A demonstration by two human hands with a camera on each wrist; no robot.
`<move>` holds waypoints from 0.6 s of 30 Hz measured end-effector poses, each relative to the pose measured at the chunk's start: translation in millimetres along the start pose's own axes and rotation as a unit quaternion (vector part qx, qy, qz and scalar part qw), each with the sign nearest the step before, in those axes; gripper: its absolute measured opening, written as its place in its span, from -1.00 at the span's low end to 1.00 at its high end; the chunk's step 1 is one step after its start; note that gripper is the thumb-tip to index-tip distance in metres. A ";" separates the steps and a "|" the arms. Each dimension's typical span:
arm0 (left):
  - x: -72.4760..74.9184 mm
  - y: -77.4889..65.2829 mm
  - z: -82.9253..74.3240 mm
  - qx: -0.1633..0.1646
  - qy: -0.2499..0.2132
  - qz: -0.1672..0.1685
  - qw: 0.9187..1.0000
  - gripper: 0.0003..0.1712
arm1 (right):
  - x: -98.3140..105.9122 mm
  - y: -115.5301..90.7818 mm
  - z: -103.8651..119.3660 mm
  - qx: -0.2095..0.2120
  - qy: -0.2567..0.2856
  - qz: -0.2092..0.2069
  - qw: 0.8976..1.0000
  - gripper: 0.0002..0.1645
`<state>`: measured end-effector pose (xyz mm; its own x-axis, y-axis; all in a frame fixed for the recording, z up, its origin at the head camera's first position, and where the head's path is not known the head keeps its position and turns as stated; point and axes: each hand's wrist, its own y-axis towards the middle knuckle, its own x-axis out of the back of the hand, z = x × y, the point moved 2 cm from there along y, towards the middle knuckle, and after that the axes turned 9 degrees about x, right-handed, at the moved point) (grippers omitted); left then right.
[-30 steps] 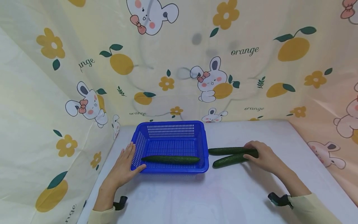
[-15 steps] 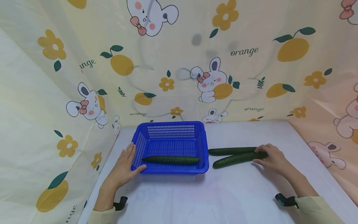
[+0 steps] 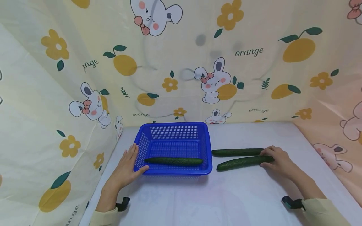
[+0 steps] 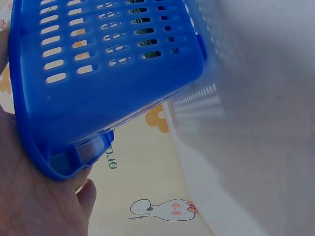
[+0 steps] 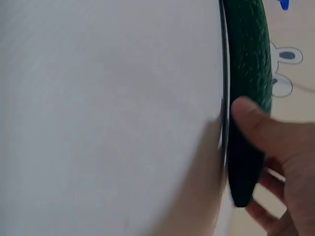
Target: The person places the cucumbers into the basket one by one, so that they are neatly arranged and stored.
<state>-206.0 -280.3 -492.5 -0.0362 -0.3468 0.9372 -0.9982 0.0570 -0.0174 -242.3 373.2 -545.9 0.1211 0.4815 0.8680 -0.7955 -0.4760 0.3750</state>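
My left hand [image 3: 124,169] rests against the front left corner of a blue plastic basket [image 3: 210,147], fingers straight along its side and thumb over the front rim. The left wrist view shows the palm [image 4: 34,196] against the basket's rim [image 4: 22,98]. One cucumber [image 3: 173,161] lies lengthwise inside the basket near its front wall. To the right, two more cucumbers lie on the table. My right hand [image 3: 278,161] pinches the right end of the nearer cucumber [image 3: 238,163] between thumb and fingers. The farther cucumber [image 3: 236,153] lies just behind it, its left end close to the basket.
A white-covered table [image 3: 198,201] bears everything. Behind it and at both sides hangs a cream curtain [image 3: 175,69] printed with rabbits and oranges. Dark straps with small devices are worn at the left wrist [image 3: 123,204] and right wrist [image 3: 292,202].
My right hand has slid rightward to the end of the nearer cucumber. That cucumber's right end has swung toward me, away from the farther one. My left hand and the basket stay put.
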 end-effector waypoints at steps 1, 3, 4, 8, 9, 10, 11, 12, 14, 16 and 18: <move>-0.1 0.1 -0.1 0.000 0.000 0.000 1.000 0.29 | 1.0 -1.2 -0.1 0.010 0.002 -0.001 1.000 -0.50; -0.2 0.4 0.0 -0.001 0.001 -0.001 1.000 0.28 | 4.8 -3.4 1.7 0.016 0.005 0.003 1.000 -0.50; -0.3 0.6 0.2 -0.002 0.002 -0.002 1.000 0.28 | 7.4 -4.2 3.4 0.013 0.010 0.008 1.000 -0.51; -0.4 1.0 1.1 -0.007 0.001 -0.003 1.000 0.29 | 19.9 -4.8 13.5 -0.012 0.026 0.026 0.999 -0.53; -0.3 1.1 1.3 -0.009 0.001 -0.003 1.000 0.29 | 23.3 -4.4 16.4 -0.016 0.028 0.027 0.999 -0.53; -0.3 1.2 1.6 -0.010 0.000 -0.003 1.000 0.29 | 26.8 -3.9 19.4 -0.016 0.031 0.025 0.999 -0.53; -0.2 1.3 1.9 -0.010 0.000 -0.003 1.000 0.29 | 30.4 -3.4 21.9 -0.014 0.032 0.022 0.999 -0.52; -0.2 1.3 2.2 -0.011 -0.001 -0.002 1.000 0.30 | 34.2 -3.0 24.0 -0.013 0.032 0.018 0.999 -0.51; -0.4 1.5 2.6 -0.011 -0.003 -0.002 1.000 0.30 | 41.5 -2.9 27.0 -0.016 0.029 0.008 0.999 -0.50; -0.7 1.6 2.9 -0.011 -0.002 -0.003 1.000 0.30 | 49.0 -2.9 28.4 -0.024 0.031 -0.006 0.999 -0.50; -0.9 1.5 3.0 -0.010 -0.001 -0.002 1.000 0.30 | 56.2 -3.3 28.4 -0.038 0.041 -0.020 0.998 -0.50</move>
<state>-207.6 -282.8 -494.4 -0.0318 -0.3481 0.9369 -0.9973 0.0737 -0.0065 -216.0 380.9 -489.1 0.1077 0.5589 0.8222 -0.8337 -0.3998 0.3809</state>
